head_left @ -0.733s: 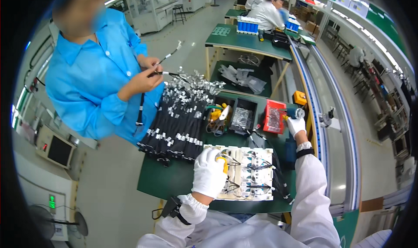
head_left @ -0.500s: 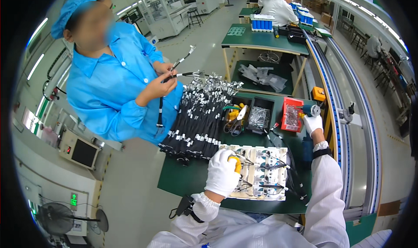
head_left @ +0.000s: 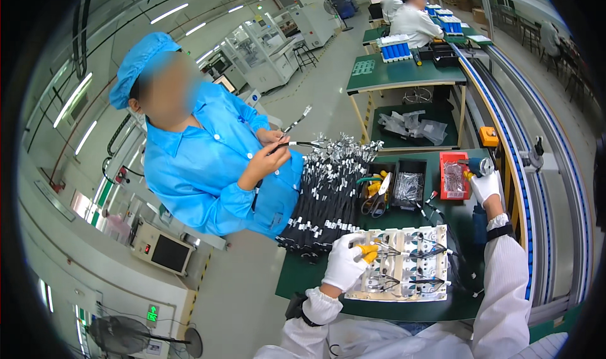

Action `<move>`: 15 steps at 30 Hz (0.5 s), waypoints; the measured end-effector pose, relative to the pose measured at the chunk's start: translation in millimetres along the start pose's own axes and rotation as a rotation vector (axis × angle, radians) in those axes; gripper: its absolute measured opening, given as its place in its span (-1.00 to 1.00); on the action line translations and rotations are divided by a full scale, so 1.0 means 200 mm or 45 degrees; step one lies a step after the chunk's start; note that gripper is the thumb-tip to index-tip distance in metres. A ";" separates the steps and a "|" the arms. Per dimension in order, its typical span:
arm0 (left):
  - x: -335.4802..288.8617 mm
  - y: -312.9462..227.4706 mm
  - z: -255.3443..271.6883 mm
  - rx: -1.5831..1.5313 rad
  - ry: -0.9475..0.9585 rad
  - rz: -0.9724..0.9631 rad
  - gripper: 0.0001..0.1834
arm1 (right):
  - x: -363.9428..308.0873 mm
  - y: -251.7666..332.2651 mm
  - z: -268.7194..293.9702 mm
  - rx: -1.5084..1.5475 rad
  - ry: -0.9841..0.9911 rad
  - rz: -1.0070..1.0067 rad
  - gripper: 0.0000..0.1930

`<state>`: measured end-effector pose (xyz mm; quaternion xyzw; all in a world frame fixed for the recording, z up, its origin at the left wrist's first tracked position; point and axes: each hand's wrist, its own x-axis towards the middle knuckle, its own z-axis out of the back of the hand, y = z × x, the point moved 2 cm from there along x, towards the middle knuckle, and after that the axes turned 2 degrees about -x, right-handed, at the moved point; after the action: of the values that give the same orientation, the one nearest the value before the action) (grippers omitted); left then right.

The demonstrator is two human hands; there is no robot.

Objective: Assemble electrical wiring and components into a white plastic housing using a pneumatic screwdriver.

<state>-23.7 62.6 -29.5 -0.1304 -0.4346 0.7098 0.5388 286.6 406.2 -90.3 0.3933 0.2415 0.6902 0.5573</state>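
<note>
My left hand, in a white glove with yellow fingertips, is over the upper left corner of a white plastic module tray. Its fingers are drawn together near black cables; whatever they pinch is hidden. Several short black cables cross the tray, which has metal pieces set in it. My right hand, gloved alike, is closed around a grey-blue power screwdriver. The tool's front end is at the right edge of a red bin of small screws.
A black bin of screws and one with scissors stand behind the tray. Left of them lies a thick pile of black cables. A co-worker in blue holds a cable across the table. A conveyor rail runs along the right.
The whole view has shifted, so the scene lies farther right and lower. My left fingers reach slightly more over the tray. My right hand keeps the screwdriver by the red bin.
</note>
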 end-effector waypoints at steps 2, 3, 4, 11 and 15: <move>0.03 -0.01 0.04 0.405 0.178 -0.280 -0.73 | -0.07 0.03 0.00 0.029 -0.008 0.009 -0.71; 0.04 -0.05 0.05 0.497 0.215 -0.349 -0.84 | -0.12 0.11 0.03 0.126 -0.009 0.004 -0.70; 0.07 -0.07 0.06 0.495 0.215 -0.355 -0.84 | -0.15 0.15 0.06 0.223 -0.013 -0.001 -0.70; 0.19 -0.08 -0.03 0.628 0.522 -0.831 -0.88 | -0.44 0.16 0.24 0.491 0.100 0.060 -0.71; 0.23 -0.10 0.00 0.286 0.387 -0.830 -0.82 | -0.70 0.19 0.40 0.591 0.064 0.298 -0.66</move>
<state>-27.8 103.3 -0.9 -0.0291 -0.2878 0.5167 0.8058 339.4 253.2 -53.4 0.5187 0.3598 0.6857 0.3624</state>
